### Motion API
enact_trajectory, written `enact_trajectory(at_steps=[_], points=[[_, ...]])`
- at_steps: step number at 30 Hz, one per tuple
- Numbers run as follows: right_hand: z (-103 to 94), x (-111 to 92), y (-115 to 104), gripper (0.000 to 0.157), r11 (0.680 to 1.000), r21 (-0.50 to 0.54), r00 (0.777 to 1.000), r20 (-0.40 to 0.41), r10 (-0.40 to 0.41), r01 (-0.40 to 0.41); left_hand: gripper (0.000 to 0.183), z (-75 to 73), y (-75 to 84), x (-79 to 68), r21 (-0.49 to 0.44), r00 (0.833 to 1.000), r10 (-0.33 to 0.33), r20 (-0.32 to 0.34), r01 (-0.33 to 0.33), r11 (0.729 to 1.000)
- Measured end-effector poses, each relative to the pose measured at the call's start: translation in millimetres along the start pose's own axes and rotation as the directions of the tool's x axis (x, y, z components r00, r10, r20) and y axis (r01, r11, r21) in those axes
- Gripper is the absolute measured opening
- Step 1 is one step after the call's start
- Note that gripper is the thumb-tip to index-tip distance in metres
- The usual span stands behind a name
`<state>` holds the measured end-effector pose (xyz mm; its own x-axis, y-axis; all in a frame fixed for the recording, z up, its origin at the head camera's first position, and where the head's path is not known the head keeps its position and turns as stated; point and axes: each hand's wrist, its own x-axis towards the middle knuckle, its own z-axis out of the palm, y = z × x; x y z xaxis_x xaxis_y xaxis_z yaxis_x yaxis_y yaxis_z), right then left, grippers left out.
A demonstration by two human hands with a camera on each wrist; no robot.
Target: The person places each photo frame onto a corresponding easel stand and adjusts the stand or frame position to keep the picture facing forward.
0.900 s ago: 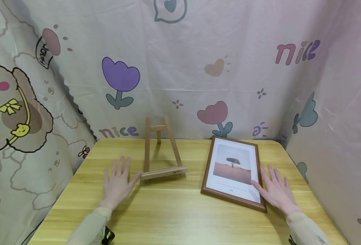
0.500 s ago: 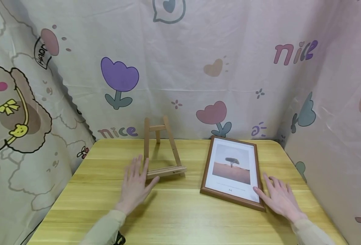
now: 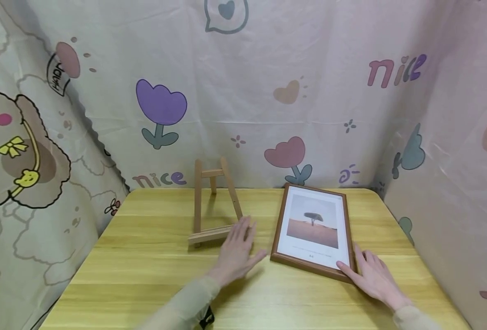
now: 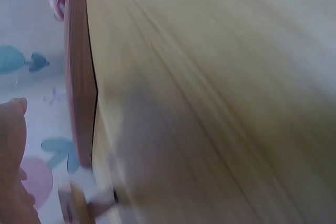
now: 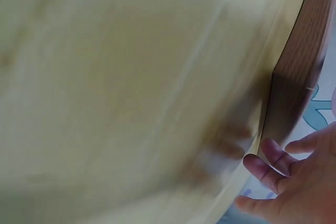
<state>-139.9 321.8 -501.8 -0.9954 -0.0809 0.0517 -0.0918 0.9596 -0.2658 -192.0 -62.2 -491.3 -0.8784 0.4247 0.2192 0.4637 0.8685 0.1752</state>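
A brown-framed picture [image 3: 312, 224] of a lone tree lies face up on the table, slightly turned. At its lower right corner is my right hand [image 3: 373, 277], the thumb over the frame and the fingers along its right side. In the right wrist view, those loosely bent fingers [image 5: 262, 173] are right at the frame's wooden edge [image 5: 291, 90]. My left hand [image 3: 236, 254], fingers extended and thumb spread, passes in front of a small wooden easel [image 3: 198, 197], hiding the right end of its ledge. Between its fingers nothing is held.
The pale wood table [image 3: 152, 256] has a patterned cloth [image 3: 235, 91] hanging behind it and along both sides. The easel stands at the back left of centre, with a gap between it and the picture.
My left hand has swept right, from left of the easel across its front toward the picture. The right hand has shifted slightly down to the frame's corner. Easel and picture stay put.
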Motion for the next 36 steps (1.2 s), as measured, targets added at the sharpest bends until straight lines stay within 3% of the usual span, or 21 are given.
enact_trajectory(at_steps=[7,18,26,36], points=[[5.3,0,-2,0.096,1.000,0.014,1.000,-0.005,0.009,-0.009,0.087,23.4,23.3,18.7,-0.092,0.998,0.053,0.037,-0.049,0.995],[7.3,-3,-1,0.100,0.999,0.046,1.000,0.003,0.030,-0.030,0.093,36.7,43.1,34.3,-0.214,0.994,-0.011,0.110,0.034,0.976],[6.4,-3,0,0.106,0.996,0.074,0.998,0.039,0.050,-0.052,0.102,43.8,47.4,42.9,-0.240,0.984,-0.053,0.170,0.093,0.966],[4.5,2,2,0.111,0.992,0.091,0.992,0.099,0.075,-0.084,0.107,48.5,43.5,48.3,-0.283,0.985,-0.046,0.164,0.092,0.955]])
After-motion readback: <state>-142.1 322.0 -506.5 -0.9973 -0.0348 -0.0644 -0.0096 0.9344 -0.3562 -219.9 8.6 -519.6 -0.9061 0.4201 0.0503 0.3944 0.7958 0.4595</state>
